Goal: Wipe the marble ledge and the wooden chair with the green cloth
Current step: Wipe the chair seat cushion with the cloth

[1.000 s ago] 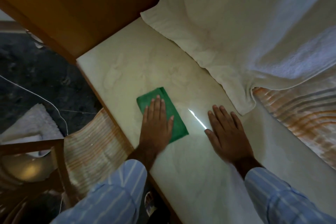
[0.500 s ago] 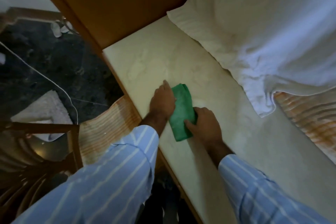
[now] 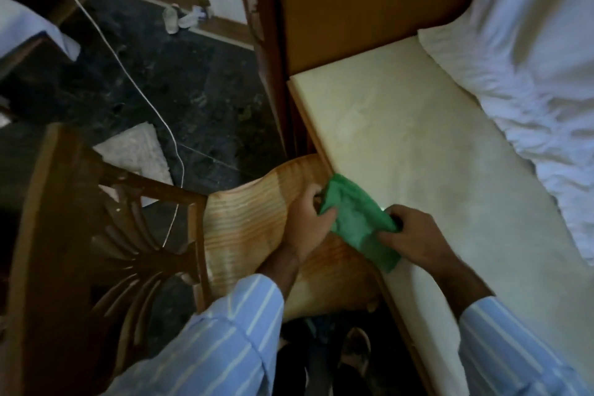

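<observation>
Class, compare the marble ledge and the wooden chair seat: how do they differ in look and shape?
The marble ledge is pale cream with faint mottling; the chair seat is orange-brown with striped grain. The ledge has a straight edge; the seat has a curved one. Both are bare, and the green cloth hangs over where they meet.

Both hands, left hand [image 3: 307, 223] and right hand [image 3: 414, 236], apparently grip the green cloth [image 3: 356, 219] over the ledge [image 3: 418, 138] edge.

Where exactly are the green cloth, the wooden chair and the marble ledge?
green cloth [image 3: 356, 219]: head view, middle of the bunched fabric.
wooden chair [image 3: 244, 219]: head view, bare striped seat.
marble ledge [image 3: 401, 138]: head view, bare top surface.
</observation>
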Motion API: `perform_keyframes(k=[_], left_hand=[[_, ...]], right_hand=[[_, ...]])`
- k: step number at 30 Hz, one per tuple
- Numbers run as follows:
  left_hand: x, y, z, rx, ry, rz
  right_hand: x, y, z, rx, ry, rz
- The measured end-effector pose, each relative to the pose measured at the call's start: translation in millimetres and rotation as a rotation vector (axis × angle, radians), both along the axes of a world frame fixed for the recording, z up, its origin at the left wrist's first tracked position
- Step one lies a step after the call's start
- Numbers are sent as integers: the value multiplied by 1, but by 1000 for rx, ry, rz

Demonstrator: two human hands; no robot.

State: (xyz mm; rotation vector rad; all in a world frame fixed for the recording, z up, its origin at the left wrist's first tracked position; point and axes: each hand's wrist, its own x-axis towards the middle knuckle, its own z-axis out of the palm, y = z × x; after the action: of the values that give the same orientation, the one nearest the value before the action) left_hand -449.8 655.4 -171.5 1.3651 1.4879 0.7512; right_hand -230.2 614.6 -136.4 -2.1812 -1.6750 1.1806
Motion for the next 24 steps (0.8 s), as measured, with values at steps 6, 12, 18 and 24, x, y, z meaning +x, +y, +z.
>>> perform_keyframes(k=[6,12,18,24], left_hand=[[-127,-28,-51,-178,-152,221],[-190,-59,-121,-335,-102,362],[-220,-62,-193,-381,22,494],[-234,-36,-242,-423,126,545]], right_hand=[[-87,13,-29,48,133,67],[-150,22,-118,-123,332,-101],[-187,29,-223,-192,394,-203],[-216,54,-281,-85,227,-121]])
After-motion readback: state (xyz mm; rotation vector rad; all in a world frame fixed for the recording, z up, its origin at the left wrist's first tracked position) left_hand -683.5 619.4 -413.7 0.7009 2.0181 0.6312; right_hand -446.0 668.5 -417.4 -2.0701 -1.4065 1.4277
